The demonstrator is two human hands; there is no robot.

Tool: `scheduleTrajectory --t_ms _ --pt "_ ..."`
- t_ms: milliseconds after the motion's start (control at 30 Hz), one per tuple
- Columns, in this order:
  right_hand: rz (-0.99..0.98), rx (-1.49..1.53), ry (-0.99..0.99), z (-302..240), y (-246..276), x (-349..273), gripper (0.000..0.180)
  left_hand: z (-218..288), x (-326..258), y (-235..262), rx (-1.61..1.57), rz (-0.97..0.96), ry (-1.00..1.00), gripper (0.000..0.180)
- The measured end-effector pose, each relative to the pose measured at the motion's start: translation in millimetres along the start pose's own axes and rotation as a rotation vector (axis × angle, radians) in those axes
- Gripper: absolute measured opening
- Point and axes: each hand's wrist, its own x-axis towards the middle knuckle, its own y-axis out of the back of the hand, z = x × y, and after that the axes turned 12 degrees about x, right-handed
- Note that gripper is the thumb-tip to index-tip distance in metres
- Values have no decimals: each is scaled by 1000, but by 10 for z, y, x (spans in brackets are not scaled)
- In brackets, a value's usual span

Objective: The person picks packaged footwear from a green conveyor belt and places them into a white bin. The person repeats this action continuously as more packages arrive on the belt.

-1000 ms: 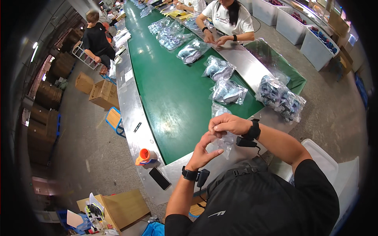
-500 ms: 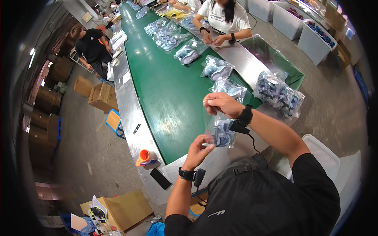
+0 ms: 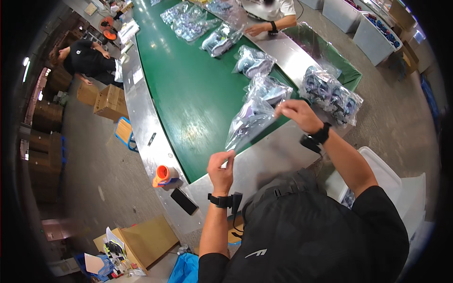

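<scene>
A clear plastic bag [image 3: 250, 118] with pale blue and lavender padded pieces inside is stretched between my two hands, over the near end of the green conveyor belt [image 3: 188, 108]. My left hand [image 3: 221, 170] is closed in a pinch on its near left corner. My right hand [image 3: 301, 116], higher and to the right, has its fingers closed at the bag's right edge. Just beyond lies another filled bag [image 3: 269, 88], touching or overlapping this one; a further filled bag [image 3: 254, 61] is behind it. What exactly the pieces are, I cannot tell.
A larger filled bag [image 3: 330, 94] rests on the metal ledge at right. On the left ledge are an orange tape roll [image 3: 163, 173], a black phone [image 3: 184, 201] and a small dark pen-like object [image 3: 151, 138]. A co-worker's hand [image 3: 257, 29] is across the belt. White bins [image 3: 375, 40] stand beyond.
The bag has moved from close to my body out over the belt and is now spread wider. My hands have moved apart. The left-side person has bent over.
</scene>
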Motion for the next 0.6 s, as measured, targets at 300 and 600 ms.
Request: scheduleTrajectory --t_ms 300,600 --pt "-68 -305 -243 604 52 -1567 11 -198 -1179 -120 12 -345 82 17" --pt "-110 -395 -146 343 -438 -1257 16 -281 -1293 -215 -398 -518 1093 48"
